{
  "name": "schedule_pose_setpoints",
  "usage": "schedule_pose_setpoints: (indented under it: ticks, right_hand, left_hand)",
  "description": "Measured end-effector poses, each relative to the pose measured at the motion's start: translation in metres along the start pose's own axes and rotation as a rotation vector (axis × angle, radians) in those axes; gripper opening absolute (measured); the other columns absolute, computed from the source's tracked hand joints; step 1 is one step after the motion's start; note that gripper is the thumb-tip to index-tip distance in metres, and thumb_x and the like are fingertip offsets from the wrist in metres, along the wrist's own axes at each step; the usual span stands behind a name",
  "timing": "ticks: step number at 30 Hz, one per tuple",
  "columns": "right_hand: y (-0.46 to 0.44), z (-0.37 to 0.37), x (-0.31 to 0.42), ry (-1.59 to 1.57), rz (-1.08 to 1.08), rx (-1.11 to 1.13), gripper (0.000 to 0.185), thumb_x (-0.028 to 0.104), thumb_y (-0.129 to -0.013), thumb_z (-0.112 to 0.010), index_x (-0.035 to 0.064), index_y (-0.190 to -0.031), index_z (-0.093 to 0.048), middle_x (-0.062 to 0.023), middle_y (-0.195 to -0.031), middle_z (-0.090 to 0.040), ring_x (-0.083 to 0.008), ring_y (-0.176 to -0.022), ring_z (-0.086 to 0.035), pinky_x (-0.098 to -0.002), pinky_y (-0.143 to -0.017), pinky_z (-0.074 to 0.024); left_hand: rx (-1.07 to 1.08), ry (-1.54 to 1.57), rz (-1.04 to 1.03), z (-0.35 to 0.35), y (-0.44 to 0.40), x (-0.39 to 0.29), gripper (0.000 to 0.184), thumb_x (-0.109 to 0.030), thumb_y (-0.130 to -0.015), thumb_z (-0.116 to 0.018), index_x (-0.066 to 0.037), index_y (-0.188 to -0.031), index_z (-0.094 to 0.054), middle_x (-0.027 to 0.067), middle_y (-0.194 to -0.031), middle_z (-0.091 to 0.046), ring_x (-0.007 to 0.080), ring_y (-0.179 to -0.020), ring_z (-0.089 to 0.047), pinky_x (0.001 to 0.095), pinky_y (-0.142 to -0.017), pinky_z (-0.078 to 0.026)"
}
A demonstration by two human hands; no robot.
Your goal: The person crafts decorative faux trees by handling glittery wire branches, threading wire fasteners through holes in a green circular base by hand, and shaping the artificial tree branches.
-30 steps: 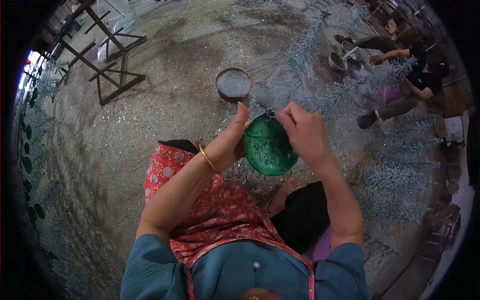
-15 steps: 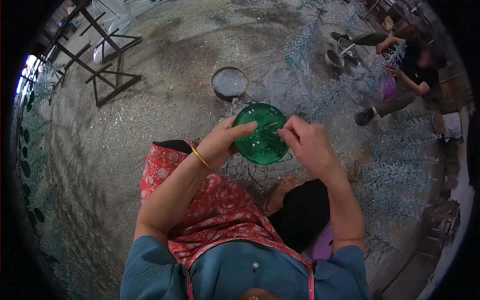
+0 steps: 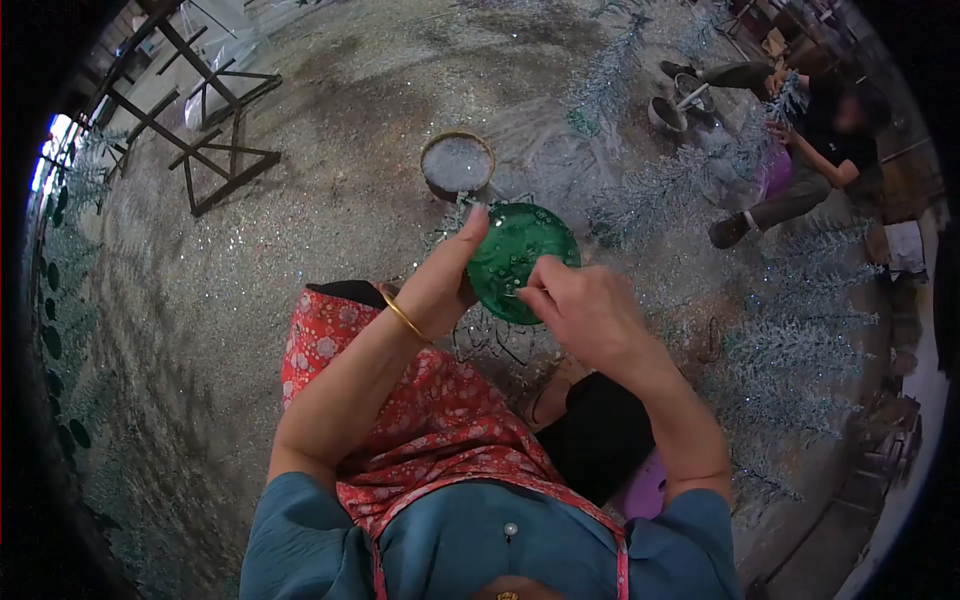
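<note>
My left hand (image 3: 445, 280) grips the left edge of a shiny green disc (image 3: 510, 250), its thumb raised along the rim and its other fingers hidden underneath. Small clear beads or drops dot the disc's face. Over the lower part of the disc, my right hand (image 3: 585, 305) is closed in a pinch. A thin pale bit shows at its fingertips, too small to name. Wiry dark strands and a frosted sprig (image 3: 465, 210) show around and behind the disc.
Beyond the disc stands a round tub (image 3: 457, 165) of white flakes. Frosted artificial branches (image 3: 790, 340) lie to the right, where another person (image 3: 835, 140) sits holding one. Dark metal frames (image 3: 215, 120) stand at the upper left. Glitter covers the floor (image 3: 320, 180).
My right hand has moved left and down across the disc, from its right side to its lower middle. My left thumb has lifted from the face toward the rim.
</note>
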State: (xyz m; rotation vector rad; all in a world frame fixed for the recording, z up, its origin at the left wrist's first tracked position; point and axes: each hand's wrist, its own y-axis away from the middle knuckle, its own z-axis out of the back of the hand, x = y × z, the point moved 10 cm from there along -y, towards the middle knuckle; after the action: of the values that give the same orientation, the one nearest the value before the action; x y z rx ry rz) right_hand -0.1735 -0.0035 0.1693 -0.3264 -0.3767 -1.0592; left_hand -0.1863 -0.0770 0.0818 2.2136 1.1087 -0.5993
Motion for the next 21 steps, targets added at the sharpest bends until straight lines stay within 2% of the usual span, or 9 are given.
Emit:
schedule_pose_setpoints:
  ticks: [2,4,8,11,13,14,16,19,21]
  right_hand:
    - [-0.001,0.000,-0.005,0.044,-0.006,-0.002,0.018,0.023,-0.077,-0.056,0.0061,-0.073,-0.050,-0.0142,-0.057,-0.054,-0.0335,-0.055,-0.055,-0.0420,-0.047,-0.0412]
    - [-0.003,0.025,-0.046,-0.038,-0.254,-0.146,0.017,0.023,-0.078,-0.056,0.0069,-0.073,-0.050,-0.0148,-0.058,-0.055,-0.0339,-0.055,-0.055,-0.0417,-0.047,-0.0414]
    - [-0.001,0.012,-0.020,-0.158,-0.097,-0.066,0.018,0.023,-0.078,-0.055,0.0063,-0.073,-0.050,-0.0153,-0.059,-0.055,-0.0339,-0.055,-0.055,-0.0415,-0.047,-0.0417]
    - [-0.002,-0.008,-0.007,0.004,0.012,0.033,0.017,0.022,-0.078,-0.056,0.0063,-0.074,-0.050,-0.0146,-0.059,-0.055,-0.0335,-0.055,-0.055,-0.0399,-0.047,-0.0419]
    - [-0.006,0.028,-0.034,0.104,-0.179,-0.222,0.012,0.013,-0.077,-0.056,0.0032,-0.075,-0.051,-0.0135,-0.057,-0.054,-0.0252,-0.050,-0.056,-0.0333,-0.046,-0.0410]
    - [-0.005,0.029,-0.034,0.105,-0.178,-0.222,0.012,0.013,-0.077,-0.056,0.0032,-0.075,-0.051,-0.0135,-0.057,-0.054,-0.0252,-0.050,-0.056,-0.0333,-0.046,-0.0410]
    - [-0.005,0.021,-0.028,-0.182,-0.118,-0.145,0.014,0.015,-0.076,-0.058,0.0031,-0.077,-0.051,-0.0143,-0.061,-0.055,-0.0283,-0.055,-0.057,-0.0351,-0.048,-0.0421]
    - [-0.008,0.007,-0.014,-0.299,-0.069,-0.125,0.017,0.020,-0.076,-0.057,0.0057,-0.080,-0.049,-0.0140,-0.060,-0.056,-0.0340,-0.058,-0.055,-0.0410,-0.050,-0.0419]
    - [-0.011,0.004,-0.009,-0.243,-0.042,-0.124,0.018,0.021,-0.077,-0.057,0.0057,-0.080,-0.048,-0.0146,-0.060,-0.056,-0.0343,-0.058,-0.055,-0.0414,-0.050,-0.0417]
  left_hand:
    - [-0.043,0.009,0.024,0.004,0.002,0.001,0.050,-0.046,-0.088,-0.029,-0.004,-0.109,-0.047,0.0058,-0.102,-0.055,0.0146,-0.092,-0.054,0.0288,-0.081,-0.043]
    - [-0.025,0.019,0.007,0.001,0.002,-0.002,0.051,-0.046,-0.088,-0.028,-0.004,-0.110,-0.046,0.0060,-0.103,-0.055,0.0147,-0.093,-0.054,0.0291,-0.082,-0.043]
    - [0.010,0.053,0.013,-0.003,0.002,-0.002,0.054,-0.048,-0.087,-0.025,-0.004,-0.112,-0.045,0.0071,-0.106,-0.054,0.0156,-0.097,-0.053,0.0296,-0.084,-0.041]
    - [-0.022,0.033,0.008,0.004,-0.001,0.001,0.056,-0.049,-0.087,-0.025,-0.004,-0.113,-0.044,0.0069,-0.107,-0.053,0.0156,-0.097,-0.052,0.0297,-0.085,-0.041]
    - [-0.015,0.017,-0.008,0.001,0.002,-0.004,0.055,-0.049,-0.087,-0.026,-0.004,-0.113,-0.045,0.0065,-0.107,-0.053,0.0154,-0.097,-0.052,0.0297,-0.085,-0.041]
    - [-0.004,-0.001,-0.019,-0.002,0.003,-0.006,0.055,-0.050,-0.087,-0.026,-0.005,-0.112,-0.045,0.0060,-0.108,-0.053,0.0151,-0.097,-0.052,0.0297,-0.085,-0.041]
    - [0.016,0.015,-0.014,-0.002,0.002,-0.003,0.054,-0.050,-0.087,-0.026,-0.005,-0.111,-0.046,0.0056,-0.107,-0.053,0.0147,-0.096,-0.053,0.0296,-0.084,-0.041]
    - [0.031,0.013,-0.010,-0.003,0.001,-0.002,0.054,-0.050,-0.087,-0.026,-0.006,-0.109,-0.047,0.0049,-0.106,-0.054,0.0143,-0.095,-0.053,0.0293,-0.083,-0.042]
    - [0.023,-0.007,-0.004,-0.002,0.002,-0.001,0.054,-0.050,-0.087,-0.025,-0.006,-0.109,-0.047,0.0046,-0.105,-0.054,0.0142,-0.095,-0.053,0.0291,-0.083,-0.042]
